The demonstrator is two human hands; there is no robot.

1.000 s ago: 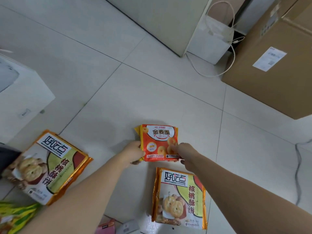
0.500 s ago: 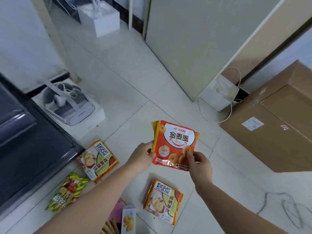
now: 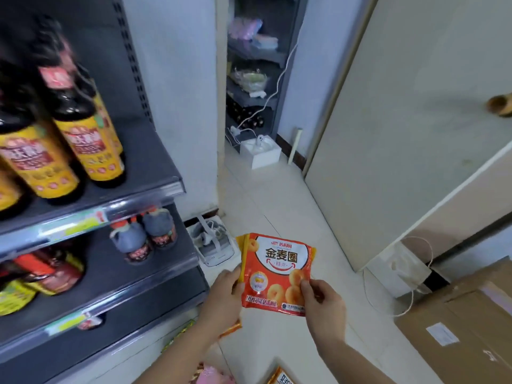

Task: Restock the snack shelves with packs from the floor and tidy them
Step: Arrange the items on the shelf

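Holding the red snack pack [image 3: 277, 273] above the floor [image 3: 277, 195], low centre: left hand [image 3: 225, 292] pinches its 9 o'clock edge, right hand [image 3: 324, 303] its 5 o'clock corner. Glossy film may slip from such shallow pinches; swinging toward the shelf [image 3: 155, 284] at 9 o'clock risks toppling the sauce bottles [image 3: 135, 242].

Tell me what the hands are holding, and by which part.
Both hold the red ring-biscuit pack: the left hand grips its lower left edge, the right hand pinches its lower right part, thumb on the front.
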